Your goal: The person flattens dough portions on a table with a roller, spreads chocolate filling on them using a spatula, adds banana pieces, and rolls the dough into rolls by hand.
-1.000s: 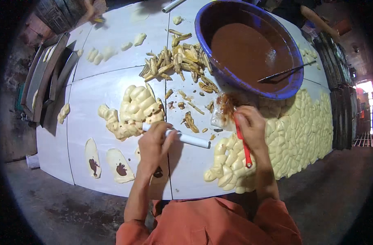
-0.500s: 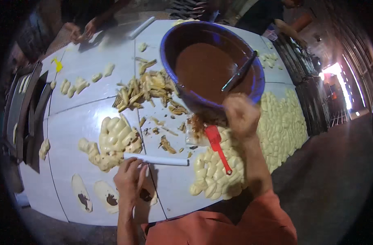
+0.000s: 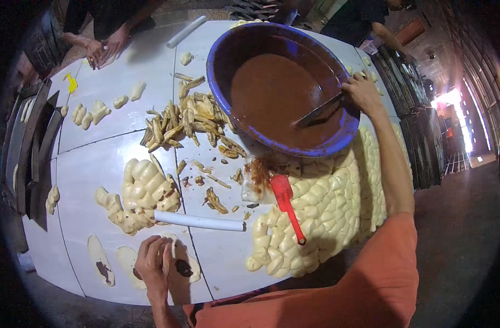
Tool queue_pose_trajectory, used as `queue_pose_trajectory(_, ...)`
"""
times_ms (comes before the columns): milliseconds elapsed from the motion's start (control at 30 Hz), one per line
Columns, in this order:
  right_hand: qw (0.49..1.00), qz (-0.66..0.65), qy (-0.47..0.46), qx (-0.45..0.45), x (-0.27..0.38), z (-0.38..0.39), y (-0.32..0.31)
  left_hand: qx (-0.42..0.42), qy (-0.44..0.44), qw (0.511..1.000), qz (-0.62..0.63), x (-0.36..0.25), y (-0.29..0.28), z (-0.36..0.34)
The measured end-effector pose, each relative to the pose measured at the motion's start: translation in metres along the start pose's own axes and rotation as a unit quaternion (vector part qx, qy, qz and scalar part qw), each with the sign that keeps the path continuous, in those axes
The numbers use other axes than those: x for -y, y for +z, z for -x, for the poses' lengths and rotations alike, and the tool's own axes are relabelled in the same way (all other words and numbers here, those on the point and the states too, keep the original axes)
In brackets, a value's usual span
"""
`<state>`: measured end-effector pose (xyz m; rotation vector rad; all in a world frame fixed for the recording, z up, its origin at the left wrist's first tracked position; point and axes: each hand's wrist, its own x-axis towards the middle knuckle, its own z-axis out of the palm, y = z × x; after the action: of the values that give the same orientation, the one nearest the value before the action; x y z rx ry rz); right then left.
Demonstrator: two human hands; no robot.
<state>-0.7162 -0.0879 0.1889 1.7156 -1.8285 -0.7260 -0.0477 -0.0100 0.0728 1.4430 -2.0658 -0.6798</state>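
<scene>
My right hand (image 3: 365, 93) grips the upper end of a flat dark spatula (image 3: 321, 112) at the right rim of a big blue basin (image 3: 220, 90). The spatula's lower end lies in the brown mixture (image 3: 272, 90) filling the basin. My left hand (image 3: 154, 262), loosely curled and with nothing visible in it, hovers over flattened dough ovals (image 3: 99, 254). Dark brown filling (image 3: 183, 268) sits on these ovals; the middle one is partly covered by my hand. Just beyond that hand lies a white rolling tube (image 3: 201, 221), one end touching a cluster of dough lumps (image 3: 143, 186).
Banana-like strips (image 3: 192, 115) are heaped left of the basin. A red scoop (image 3: 285, 202) rests on many dough pieces (image 3: 326, 213) at right. A yellow scoop (image 3: 71, 83) and another white tube (image 3: 186, 31) lie farther off. A co-worker's hands (image 3: 105, 49) are at the far left.
My right hand has moved right, from the basin's near rim to the spatula, which now sits lower in the mixture. My left hand has left the white tube and come nearer, over the dough ovals.
</scene>
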Motion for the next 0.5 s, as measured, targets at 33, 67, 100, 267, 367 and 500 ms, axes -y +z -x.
queue_pose_trajectory(33, 0.998, -0.047, -0.017, 0.027, 0.001, 0.007, -0.021, -0.001, -0.002, 1.000, -0.001, 0.000, -0.001, 0.000)
queue_pose_trajectory(67, 0.994, -0.087, -0.030, 0.058, -0.002, 0.018, -0.041, -0.001, 0.000, 1.000, 0.005, 0.000, -0.002, -0.002)
queue_pose_trajectory(100, 0.992, -0.114, -0.021, 0.053, -0.010, 0.035, -0.046, 0.001, 0.007, 1.000, 0.001, -0.004, 0.000, -0.006)
queue_pose_trajectory(267, 0.975, -0.181, 0.045, 0.118, -0.006, 0.092, -0.085, 0.006, 0.036, 0.999, 0.013, -0.017, 0.015, -0.023)
queue_pose_trajectory(367, 0.962, -0.203, 0.088, 0.163, 0.016, 0.108, -0.082, 0.025, 0.064, 0.997, 0.025, -0.027, 0.026, -0.033)
queue_pose_trajectory(500, 0.993, -0.074, 0.055, -0.073, 0.030, 0.111, -0.078, 0.036, 0.081, 0.996, 0.018, -0.038, 0.037, -0.039)
